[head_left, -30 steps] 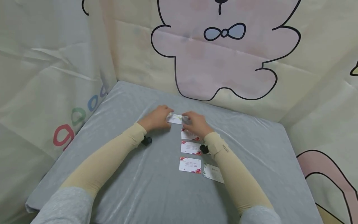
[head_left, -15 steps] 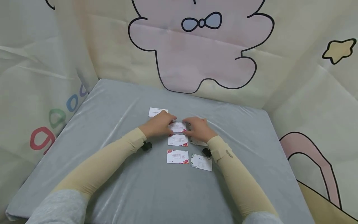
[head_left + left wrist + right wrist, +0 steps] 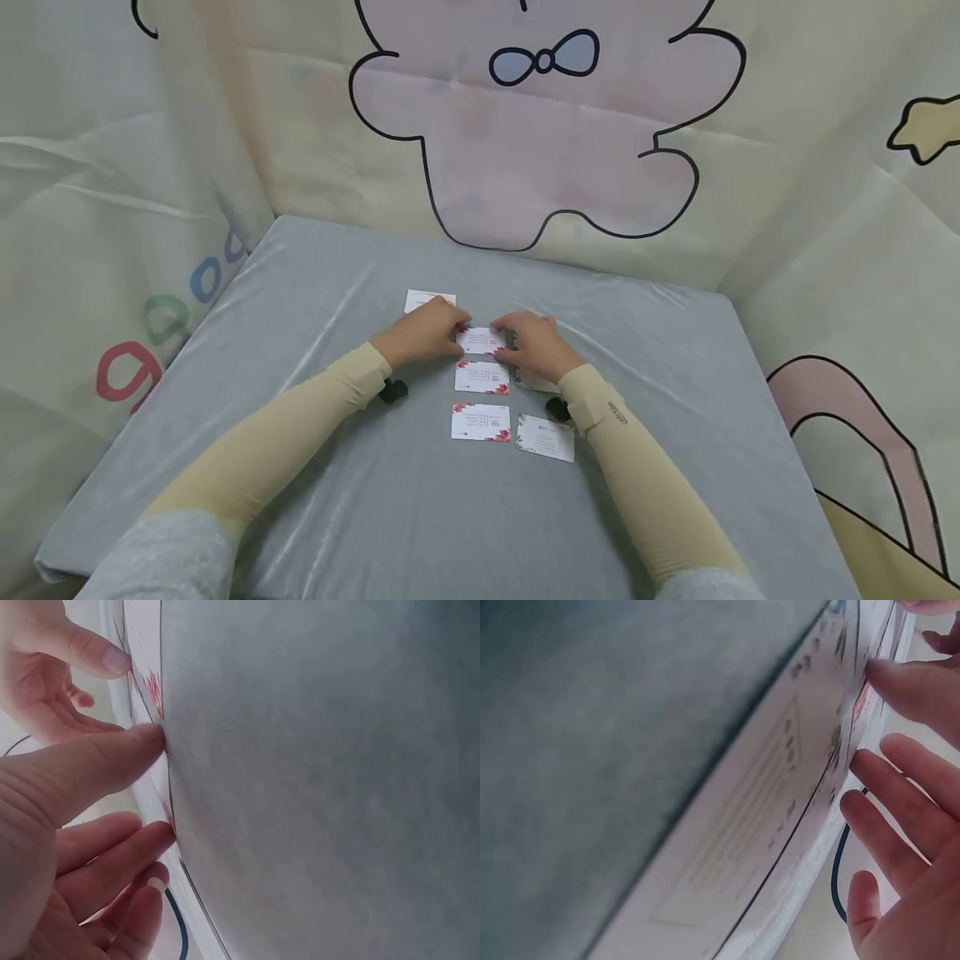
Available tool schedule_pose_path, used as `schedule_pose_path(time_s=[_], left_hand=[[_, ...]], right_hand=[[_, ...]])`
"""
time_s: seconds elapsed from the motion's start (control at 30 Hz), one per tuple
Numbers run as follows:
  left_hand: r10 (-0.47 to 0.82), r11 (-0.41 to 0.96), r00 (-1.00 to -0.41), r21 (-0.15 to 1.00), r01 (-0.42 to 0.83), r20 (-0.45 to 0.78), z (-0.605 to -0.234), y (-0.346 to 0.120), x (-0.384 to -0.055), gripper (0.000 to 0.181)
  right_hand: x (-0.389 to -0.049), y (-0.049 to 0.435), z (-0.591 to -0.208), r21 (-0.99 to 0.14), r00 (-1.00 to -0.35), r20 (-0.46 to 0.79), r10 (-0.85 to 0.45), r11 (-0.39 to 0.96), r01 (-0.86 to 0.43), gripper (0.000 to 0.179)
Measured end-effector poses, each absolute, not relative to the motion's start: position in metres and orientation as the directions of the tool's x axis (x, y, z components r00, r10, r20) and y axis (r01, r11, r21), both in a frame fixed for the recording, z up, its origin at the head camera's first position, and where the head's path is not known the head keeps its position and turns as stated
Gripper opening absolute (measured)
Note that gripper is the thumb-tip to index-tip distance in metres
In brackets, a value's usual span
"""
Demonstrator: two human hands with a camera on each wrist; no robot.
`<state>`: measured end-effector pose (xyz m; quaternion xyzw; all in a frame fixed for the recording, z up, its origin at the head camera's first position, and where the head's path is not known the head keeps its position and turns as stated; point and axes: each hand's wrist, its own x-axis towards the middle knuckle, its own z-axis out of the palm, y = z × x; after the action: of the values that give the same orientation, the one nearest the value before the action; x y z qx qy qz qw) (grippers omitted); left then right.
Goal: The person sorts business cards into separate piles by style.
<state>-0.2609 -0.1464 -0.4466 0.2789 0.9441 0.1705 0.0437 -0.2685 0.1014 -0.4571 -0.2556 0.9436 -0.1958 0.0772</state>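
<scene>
A white business card with red floral corners (image 3: 480, 340) lies on the grey cloth between my two hands. My left hand (image 3: 422, 335) touches its left end, thumb at the near corner and index finger by the far one. At the right end, my right hand (image 3: 538, 343) touches the card with thumb and index finger. The left wrist view shows the left thumb (image 3: 112, 766) against the card's edge. In the right wrist view the right fingers (image 3: 900, 825) are extended and spread apart. Two more red floral cards (image 3: 482, 377) lie nearer me in the same column.
Green-leaf cards (image 3: 545, 437) form a second column on the right, partly hidden under my right hand. Another white card (image 3: 429, 299) lies beyond my left hand. The grey cloth-covered table (image 3: 360, 517) meets printed curtains (image 3: 480, 183) at the back and sides.
Both hands have come from a white card farther back to the farthest red floral card. That card now lies uncovered between them. Over the last half second the hands barely move.
</scene>
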Motion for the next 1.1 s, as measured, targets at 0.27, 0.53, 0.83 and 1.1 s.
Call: schedule_pose_path(time_s=[0.27, 0.53, 0.83, 1.1], left_hand=[[0.543, 0.799, -0.839, 0.304, 0.519, 0.005, -0.445, -0.148, -0.261, 0.046], [0.514, 0.794, -0.858, 0.367, 0.485, 0.021, -0.44, -0.149, -0.281, 0.05], [0.494, 0.82, -0.869, 0.345, 0.456, -0.025, -0.442, -0.146, -0.315, 0.054], [0.494, 0.823, -0.868, 0.351, 0.447, -0.05, -0.44, -0.147, -0.323, 0.054]], right_hand=[[-0.269, 0.1, -0.458, -0.427, -0.847, -0.055, -0.529, 0.779, -0.459, 0.056], [-0.289, 0.097, -0.454, -0.443, -0.866, -0.062, -0.496, 0.791, -0.422, 0.056], [-0.312, 0.091, -0.452, -0.43, -0.898, -0.092, -0.429, 0.831, -0.353, 0.054], [-0.32, 0.086, -0.447, -0.405, -0.904, -0.092, -0.418, 0.845, -0.349, 0.053]])
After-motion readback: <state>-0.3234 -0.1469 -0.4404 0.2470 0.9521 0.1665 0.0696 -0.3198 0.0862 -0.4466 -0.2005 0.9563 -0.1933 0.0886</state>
